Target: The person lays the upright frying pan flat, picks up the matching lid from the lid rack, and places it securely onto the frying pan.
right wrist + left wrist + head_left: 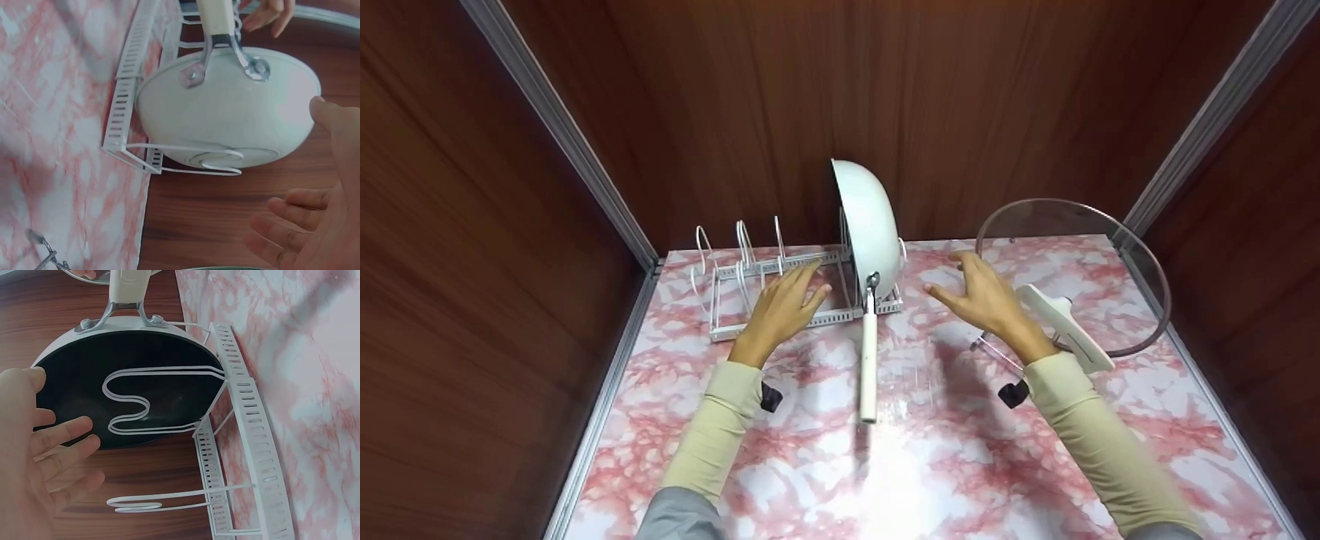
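A white wok (pixel 871 217) with a dark inside stands on its edge in a white wire rack (pixel 780 328). Its cream handle (pixel 869 367) points toward me. Left of the wok, my left hand (pixel 784 304) hovers over the rack with fingers spread, holding nothing. On the other side my right hand (pixel 982 294) is held in the air, fingers apart and nothing in them. Wire dividers stand on both sides of the wok, in front of its dark inside (pixel 73 394) and its pale outside (pixel 225 112). Both hands look apart from the wok in the head view.
A large glass lid (pixel 1117 300) with a white handle bar (pixel 1065 326) stands tilted at the right, behind my right wrist. A thin metal rod (pixel 997 352) shows below it. Brown wood-grain panels (pixel 720 112) enclose the pink marbled tabletop (pixel 810 480).
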Tool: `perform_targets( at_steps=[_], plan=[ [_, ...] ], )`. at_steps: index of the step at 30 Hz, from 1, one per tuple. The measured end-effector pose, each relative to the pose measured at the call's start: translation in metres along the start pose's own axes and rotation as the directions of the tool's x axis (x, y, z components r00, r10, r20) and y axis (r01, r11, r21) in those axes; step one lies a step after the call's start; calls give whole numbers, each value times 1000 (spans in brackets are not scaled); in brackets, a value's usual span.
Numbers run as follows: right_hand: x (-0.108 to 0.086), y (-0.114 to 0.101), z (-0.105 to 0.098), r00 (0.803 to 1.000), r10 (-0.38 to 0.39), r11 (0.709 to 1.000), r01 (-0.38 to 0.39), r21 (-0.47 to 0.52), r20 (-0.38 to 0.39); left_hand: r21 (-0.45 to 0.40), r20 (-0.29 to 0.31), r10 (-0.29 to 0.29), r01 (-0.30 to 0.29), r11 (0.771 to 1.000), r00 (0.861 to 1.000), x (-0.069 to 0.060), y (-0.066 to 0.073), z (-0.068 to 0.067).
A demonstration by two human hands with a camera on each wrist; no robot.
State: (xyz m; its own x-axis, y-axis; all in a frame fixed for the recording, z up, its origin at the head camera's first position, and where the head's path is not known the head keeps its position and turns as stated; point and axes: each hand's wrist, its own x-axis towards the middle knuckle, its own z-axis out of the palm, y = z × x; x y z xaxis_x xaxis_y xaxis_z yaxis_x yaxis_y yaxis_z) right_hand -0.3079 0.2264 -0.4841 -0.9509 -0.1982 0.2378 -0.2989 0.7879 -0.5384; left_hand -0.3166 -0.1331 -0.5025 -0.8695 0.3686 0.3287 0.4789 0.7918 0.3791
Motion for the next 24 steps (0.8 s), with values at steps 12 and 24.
perform_targets(
  at_steps=[12,24],
  plan=[
    [-7,-4,9,999,11,999,-10,33,-32,-30,-25,-37,36,999,999,-4,5,6],
    [-11,-5,14,1000,-2,997,4,76,-28,-59,-88,-60,55,997,994,-8,3,16]
  ],
)
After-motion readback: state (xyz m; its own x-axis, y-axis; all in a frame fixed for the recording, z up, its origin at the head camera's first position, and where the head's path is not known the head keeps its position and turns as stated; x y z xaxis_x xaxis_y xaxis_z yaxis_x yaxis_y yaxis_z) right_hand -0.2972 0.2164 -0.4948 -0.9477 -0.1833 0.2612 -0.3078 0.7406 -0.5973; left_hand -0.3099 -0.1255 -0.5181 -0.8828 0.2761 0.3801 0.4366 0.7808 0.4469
